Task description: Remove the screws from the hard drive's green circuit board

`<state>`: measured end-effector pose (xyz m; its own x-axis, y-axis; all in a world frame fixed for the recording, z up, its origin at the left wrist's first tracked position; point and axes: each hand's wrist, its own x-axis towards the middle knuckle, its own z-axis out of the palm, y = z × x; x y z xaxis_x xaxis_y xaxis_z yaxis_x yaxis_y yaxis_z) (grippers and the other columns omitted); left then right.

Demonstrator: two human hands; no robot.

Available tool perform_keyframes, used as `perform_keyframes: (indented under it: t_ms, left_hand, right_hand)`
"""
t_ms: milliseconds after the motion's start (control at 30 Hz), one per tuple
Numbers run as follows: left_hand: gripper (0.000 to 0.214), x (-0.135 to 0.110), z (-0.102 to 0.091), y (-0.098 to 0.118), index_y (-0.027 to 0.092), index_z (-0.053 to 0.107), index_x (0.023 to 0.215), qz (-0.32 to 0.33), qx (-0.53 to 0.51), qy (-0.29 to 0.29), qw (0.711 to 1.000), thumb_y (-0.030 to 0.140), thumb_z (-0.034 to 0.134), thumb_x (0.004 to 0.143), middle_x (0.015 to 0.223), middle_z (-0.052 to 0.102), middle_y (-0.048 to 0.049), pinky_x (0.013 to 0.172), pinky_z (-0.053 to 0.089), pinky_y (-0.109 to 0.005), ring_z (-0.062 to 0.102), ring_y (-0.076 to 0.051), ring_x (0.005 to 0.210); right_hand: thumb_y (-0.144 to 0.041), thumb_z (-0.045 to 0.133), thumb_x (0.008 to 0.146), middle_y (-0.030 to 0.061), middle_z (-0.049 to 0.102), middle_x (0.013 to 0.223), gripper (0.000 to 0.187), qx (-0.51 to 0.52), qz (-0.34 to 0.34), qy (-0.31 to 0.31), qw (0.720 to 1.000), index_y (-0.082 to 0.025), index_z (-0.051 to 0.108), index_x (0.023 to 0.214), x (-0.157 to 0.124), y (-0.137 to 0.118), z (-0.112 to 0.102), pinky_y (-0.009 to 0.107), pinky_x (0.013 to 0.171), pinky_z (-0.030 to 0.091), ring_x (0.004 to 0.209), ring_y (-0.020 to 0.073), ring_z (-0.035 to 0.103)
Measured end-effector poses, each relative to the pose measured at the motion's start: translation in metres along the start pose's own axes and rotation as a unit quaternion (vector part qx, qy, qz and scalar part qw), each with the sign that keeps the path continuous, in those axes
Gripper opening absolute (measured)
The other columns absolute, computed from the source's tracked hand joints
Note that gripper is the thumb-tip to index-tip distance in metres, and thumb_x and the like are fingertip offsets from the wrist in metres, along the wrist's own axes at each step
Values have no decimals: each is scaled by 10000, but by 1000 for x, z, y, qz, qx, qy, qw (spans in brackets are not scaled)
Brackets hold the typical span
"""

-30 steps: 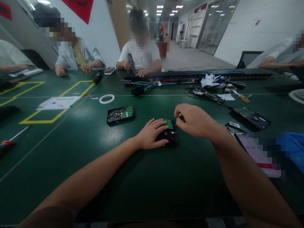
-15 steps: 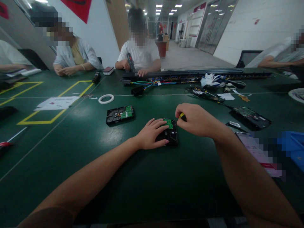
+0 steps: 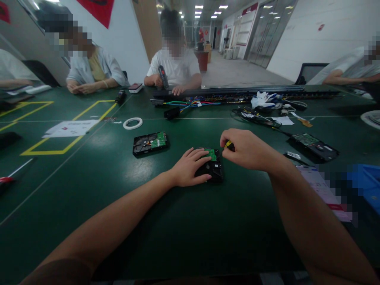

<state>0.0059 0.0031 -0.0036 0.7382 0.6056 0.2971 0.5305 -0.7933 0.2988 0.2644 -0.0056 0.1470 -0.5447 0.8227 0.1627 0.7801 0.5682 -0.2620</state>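
A hard drive [image 3: 217,171] lies on the green table with its green circuit board facing up. My left hand [image 3: 190,168] rests flat across its left part, fingers spread, covering much of it. My right hand [image 3: 245,149] is closed around the black-and-yellow handle of what looks like a screwdriver [image 3: 229,145], at the drive's right edge. The tool's shaft and tip cannot be made out. Left of my hands and farther back, a second hard drive [image 3: 150,143] lies board side up, apart from both hands.
Right: another drive [image 3: 313,147] with a cable, a phone [image 3: 323,190] and a blue bin [image 3: 366,186]. Behind: a tape roll [image 3: 132,123], cabled bars [image 3: 237,97] and gloves [image 3: 264,101]. A red-handled screwdriver [image 3: 8,180] lies left. Co-workers sit around, one holding a power tool [image 3: 163,76].
My right hand has shifted very slightly to the right with the yellow-and-black tool. My left hand and the hard drive look nearly unmoved.
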Motion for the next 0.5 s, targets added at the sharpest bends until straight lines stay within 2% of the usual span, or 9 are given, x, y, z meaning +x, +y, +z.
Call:
perform_keyframes:
  t_ms: [333, 500]
  left_hand:
    - [728, 0, -1, 0, 264, 545, 1652, -5, -1, -5, 1000, 670, 644, 1055, 1741, 503, -150, 1378, 251, -716, 415, -415, 1654]
    - [715, 1, -3, 3, 238, 544, 1645, -8, 5, -9, 1000, 653, 625, 1067, 1751, 494, -157, 1381, 250, -704, 408, -400, 1662]
  right_hand:
    - [-133, 628, 860, 88, 747, 972, 95, 1, -3, -3, 1000, -193, 679, 914, -1, -1, -2, 344, 786, 425, 851, 223, 642]
    - [-139, 633, 860, 88, 749, 972, 86, 5, -2, -5, 1000, -196, 675, 909, -1, -2, -2, 346, 784, 429, 851, 226, 640]
